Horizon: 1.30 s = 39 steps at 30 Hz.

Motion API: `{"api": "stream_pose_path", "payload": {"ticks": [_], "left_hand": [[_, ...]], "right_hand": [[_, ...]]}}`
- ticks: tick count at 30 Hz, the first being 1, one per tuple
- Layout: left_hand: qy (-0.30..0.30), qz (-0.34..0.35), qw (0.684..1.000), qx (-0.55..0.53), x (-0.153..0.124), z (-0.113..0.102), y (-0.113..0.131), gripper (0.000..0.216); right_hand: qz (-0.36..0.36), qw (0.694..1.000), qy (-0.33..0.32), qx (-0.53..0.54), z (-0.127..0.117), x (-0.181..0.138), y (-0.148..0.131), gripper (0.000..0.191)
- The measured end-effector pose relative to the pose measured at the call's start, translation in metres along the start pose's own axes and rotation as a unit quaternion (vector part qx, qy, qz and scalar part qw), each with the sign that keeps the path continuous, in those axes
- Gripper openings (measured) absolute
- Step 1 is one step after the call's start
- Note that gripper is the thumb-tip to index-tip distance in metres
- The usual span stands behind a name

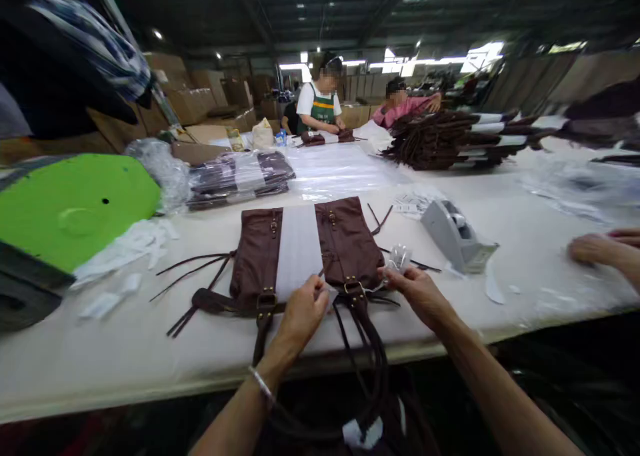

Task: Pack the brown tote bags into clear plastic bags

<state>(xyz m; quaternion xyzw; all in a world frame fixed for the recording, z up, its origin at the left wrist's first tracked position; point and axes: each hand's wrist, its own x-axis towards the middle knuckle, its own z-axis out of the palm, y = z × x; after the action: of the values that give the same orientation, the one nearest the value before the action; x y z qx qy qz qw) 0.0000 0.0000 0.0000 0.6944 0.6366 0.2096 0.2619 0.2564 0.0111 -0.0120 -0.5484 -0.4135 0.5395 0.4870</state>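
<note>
A dark brown handbag (345, 243) lies flat on the table in front of me, with a white foam wrap (300, 243) around its middle. Its handles (375, 349) hang over the front edge, and thin tassel cords trail from both sides. My left hand (305, 309) is closed in a pinch at the wrap's lower end, fingertips on a small whitish piece (330, 296) whose kind is unclear. At the bag's lower right, my right hand (417, 293) pinches a crumpled bit of clear plastic (399, 257), and a thin white strand shows beside its fingertips.
A grey tape dispenser (453, 236) stands right of the bag, near scattered labels (413, 203). A green machine (80, 203) is at left. Behind are plastic-wrapped bags (245, 176) and a brown stack (450, 139). Two people work across the table; another person's hand (595, 248) reaches in at right.
</note>
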Motion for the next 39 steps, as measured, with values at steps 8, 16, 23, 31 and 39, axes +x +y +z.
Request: {"api": "stream_pose_path", "payload": {"ticks": [8,16,23,31,39], "left_hand": [[0.03,0.007,0.998,0.053,0.004,-0.012,0.01,0.007],[0.061,0.088,0.981,0.16,0.02,-0.026,0.02,0.012],[-0.093,0.097,0.99,0.043,0.013,-0.017,0.015,0.009],[-0.171,0.035,0.884,-0.433,-0.004,0.045,0.028,0.029],[-0.163,-0.014,0.816,-0.554,-0.014,0.067,0.034,0.045]], "right_hand": [[0.104,0.977,-0.174,0.071,0.009,-0.024,0.011,0.047],[0.108,0.954,-0.175,0.219,0.022,-0.027,0.014,0.032],[0.149,0.895,-0.147,0.394,0.036,-0.025,0.021,0.022],[0.06,0.969,-0.118,0.208,0.043,-0.035,0.008,0.037],[0.08,0.984,-0.086,0.136,0.024,-0.06,0.011,0.047]]}}
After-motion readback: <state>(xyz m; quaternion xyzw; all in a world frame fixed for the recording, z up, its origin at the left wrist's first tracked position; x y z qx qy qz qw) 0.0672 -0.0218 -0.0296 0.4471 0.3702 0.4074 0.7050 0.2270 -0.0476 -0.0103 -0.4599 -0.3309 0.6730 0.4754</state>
